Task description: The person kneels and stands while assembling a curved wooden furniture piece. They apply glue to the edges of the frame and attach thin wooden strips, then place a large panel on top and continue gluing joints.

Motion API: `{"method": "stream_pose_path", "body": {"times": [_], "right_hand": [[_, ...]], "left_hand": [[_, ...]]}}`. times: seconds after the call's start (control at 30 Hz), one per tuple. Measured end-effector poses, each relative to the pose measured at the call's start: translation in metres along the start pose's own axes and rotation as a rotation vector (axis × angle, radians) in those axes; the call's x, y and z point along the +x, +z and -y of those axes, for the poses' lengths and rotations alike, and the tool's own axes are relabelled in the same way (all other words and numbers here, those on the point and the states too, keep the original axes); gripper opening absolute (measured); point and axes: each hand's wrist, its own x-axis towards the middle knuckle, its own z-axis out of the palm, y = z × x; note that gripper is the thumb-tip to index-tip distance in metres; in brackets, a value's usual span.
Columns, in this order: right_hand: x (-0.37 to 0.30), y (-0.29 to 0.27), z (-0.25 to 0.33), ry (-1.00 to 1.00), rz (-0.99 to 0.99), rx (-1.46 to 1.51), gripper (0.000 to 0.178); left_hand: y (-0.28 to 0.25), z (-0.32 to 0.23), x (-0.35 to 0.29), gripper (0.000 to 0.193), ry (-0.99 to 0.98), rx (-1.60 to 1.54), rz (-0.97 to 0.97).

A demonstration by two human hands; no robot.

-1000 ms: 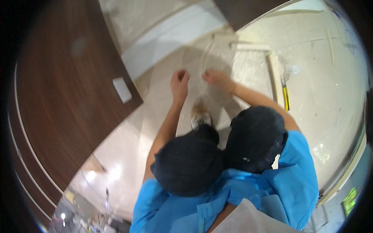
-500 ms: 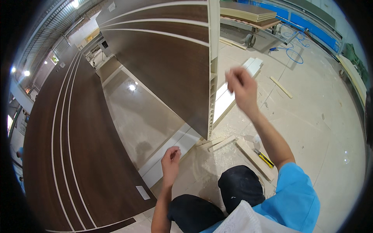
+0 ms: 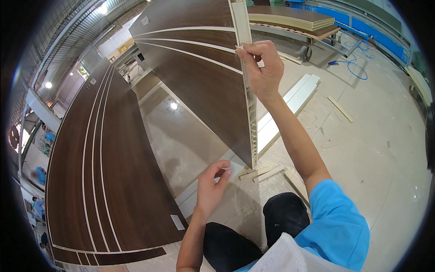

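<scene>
A dark brown door panel (image 3: 204,86) with pale inlaid lines stands on its long edge, its hollow-cored end (image 3: 252,122) facing me. At the upper part of that end is my right hand (image 3: 265,68), its thumb and fingers pinched together. A tiny whitish bit shows at the fingertips; I cannot tell whether it is loose or part of the panel's pale line. Lower down, my left hand (image 3: 213,186) hovers near the panel's bottom corner, fingers curved and apart, holding nothing visible. To the left is a second brown panel (image 3: 131,181) with similar lines and a white label.
White boards (image 3: 294,99) lie on the floor behind the standing panel. Short wood strips (image 3: 269,173) sit by its bottom corner, and another strip (image 3: 340,109) lies farther right. A wheeled cart (image 3: 290,34) carries stacked panels at the back, beside a blue hose (image 3: 358,68).
My right hand has moved up and left to the standing panel's end. My left hand has risen slightly to the right, its fingers spreading. The view has shifted, and the yellow cutter is out of sight.
</scene>
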Motion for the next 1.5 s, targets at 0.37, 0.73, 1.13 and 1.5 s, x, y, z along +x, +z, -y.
{"method": "stream_pose_path", "body": {"times": [0.37,0.73,1.13,1.5], "right_hand": [[0.016,-0.003,-0.03,0.277,0.176,0.292,0.091],[0.059,-0.002,-0.016,0.52,0.333,0.397,0.092],[0.091,0.002,-0.006,0.561,0.358,0.434,0.085],[0.072,0.013,-0.002,0.677,0.297,0.439,0.087]], "left_hand": [[0.036,0.015,-0.008,0.026,-0.076,-0.14,0.012],[0.042,0.014,-0.012,0.025,-0.097,-0.133,0.036],[0.045,0.012,-0.011,0.026,-0.119,-0.164,0.028],[0.041,0.013,-0.016,0.026,-0.147,-0.186,0.012]]}}
